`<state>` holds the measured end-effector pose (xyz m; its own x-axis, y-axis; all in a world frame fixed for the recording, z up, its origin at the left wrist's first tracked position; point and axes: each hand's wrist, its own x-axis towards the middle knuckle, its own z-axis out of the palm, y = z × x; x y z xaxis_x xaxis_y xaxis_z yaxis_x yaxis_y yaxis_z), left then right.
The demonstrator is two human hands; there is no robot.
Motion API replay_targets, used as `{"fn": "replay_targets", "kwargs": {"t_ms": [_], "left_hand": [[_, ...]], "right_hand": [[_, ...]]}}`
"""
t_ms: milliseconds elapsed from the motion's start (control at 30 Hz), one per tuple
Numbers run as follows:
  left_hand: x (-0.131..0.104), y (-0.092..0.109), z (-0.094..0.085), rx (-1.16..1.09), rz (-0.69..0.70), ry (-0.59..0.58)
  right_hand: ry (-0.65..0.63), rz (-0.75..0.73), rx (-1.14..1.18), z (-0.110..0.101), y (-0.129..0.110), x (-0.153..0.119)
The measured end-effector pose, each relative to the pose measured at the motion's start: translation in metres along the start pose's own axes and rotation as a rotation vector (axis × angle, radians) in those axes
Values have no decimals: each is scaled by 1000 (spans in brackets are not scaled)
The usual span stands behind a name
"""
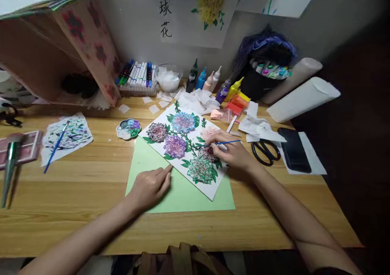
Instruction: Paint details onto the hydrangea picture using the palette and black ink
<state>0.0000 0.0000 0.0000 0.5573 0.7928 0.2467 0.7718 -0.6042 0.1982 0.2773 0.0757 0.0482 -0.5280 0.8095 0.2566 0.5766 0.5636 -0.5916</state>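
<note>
Between right fingers, blue paintbrush; beneath them, flower painting.

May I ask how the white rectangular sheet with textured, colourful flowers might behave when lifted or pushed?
The white sheet with textured, colourful flowers is probably fairly stiff, given its flat, straight-edged look. It may slide, lying askew over flat pale-green paper. Its rough, raised-looking blooms could be fragile.

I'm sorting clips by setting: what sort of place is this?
Probably an art-and-craft desk, perhaps at home: a floral picture, a paint palette and a set of marker pens are on it.
</note>
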Motion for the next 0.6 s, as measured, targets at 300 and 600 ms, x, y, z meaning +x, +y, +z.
{"fn": "replay_targets", "kwargs": {"t_ms": [300, 600], "left_hand": [[0, 1, -4, -41, -18, -12], [1, 2, -8, -402, -290, -150]], "right_hand": [[23, 9, 7, -2, 2, -2], [212, -11, 155, -1, -26, 32]]}}
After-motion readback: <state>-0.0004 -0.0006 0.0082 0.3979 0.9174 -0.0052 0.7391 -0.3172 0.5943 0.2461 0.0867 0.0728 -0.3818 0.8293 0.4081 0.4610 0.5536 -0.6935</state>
